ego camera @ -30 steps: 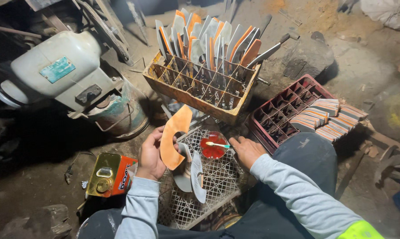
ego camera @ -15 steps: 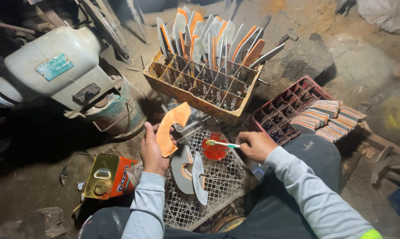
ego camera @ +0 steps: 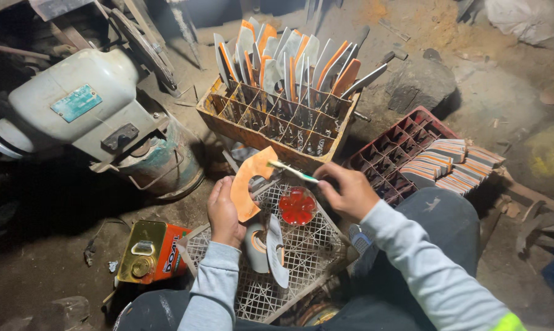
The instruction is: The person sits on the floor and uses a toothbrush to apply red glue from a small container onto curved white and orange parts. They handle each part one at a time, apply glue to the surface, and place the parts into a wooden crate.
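My left hand (ego camera: 223,212) grips a curved metal blade (ego camera: 247,181) whose face is coated orange, held upright over a white wire crate (ego camera: 301,257). My right hand (ego camera: 348,190) holds a thin brush (ego camera: 291,171), its tip touching the blade's upper end. A small red bowl of paint (ego camera: 297,206) sits on the crate just below the brush. Two bare grey blades (ego camera: 268,248) lie on the crate near my left wrist.
An orange crate (ego camera: 228,120) full of upright painted blades stands ahead. A red crate (ego camera: 407,136) at right carries a stack of blades (ego camera: 456,164). A pale motor housing (ego camera: 74,107) sits at left, an oil tin (ego camera: 151,252) by my left knee. The floor is dirt.
My right hand has lifted the brush from the red bowl up to the blade's top end. The left hand has kept hold of the blade and tilted it slightly.
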The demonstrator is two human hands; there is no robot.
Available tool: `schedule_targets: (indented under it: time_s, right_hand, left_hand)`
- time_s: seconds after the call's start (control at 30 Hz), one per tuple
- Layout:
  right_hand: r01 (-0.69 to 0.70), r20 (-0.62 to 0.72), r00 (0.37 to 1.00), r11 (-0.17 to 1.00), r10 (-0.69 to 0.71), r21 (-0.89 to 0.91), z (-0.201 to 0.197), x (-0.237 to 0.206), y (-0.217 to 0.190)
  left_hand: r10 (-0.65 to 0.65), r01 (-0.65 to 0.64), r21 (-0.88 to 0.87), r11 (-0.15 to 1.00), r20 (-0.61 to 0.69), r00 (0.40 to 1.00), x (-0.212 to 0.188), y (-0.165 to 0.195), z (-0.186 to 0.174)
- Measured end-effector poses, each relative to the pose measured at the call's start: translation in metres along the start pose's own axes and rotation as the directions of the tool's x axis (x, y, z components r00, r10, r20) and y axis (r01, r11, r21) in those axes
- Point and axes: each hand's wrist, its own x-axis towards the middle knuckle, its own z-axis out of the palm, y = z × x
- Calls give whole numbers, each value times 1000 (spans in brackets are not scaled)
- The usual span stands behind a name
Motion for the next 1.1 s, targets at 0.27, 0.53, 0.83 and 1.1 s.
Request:
schedule_targets:
  time_s: [0.27, 0.53, 0.83, 1.1]
  right_hand:
    - [16, -114, 994, 994, -3, 111, 34, 3, -7]
    - [-16, -166, 985, 987, 43, 159, 39, 4, -5]
    - [-51, -213, 976, 999, 54, 17, 16, 10, 17]
    - [37, -100, 994, 998, -32, 52, -3, 11, 22]
  left_hand:
    - [23, -24, 72, 997, 10, 1000, -15, -6, 13]
    - [55, -57, 70, 996, 27, 998, -15, -9, 16]
    - [36, -38, 25, 999, 54, 998, -17, -3, 10]
    - [-13, 13, 1, 1000, 60, 998, -23, 6, 12]
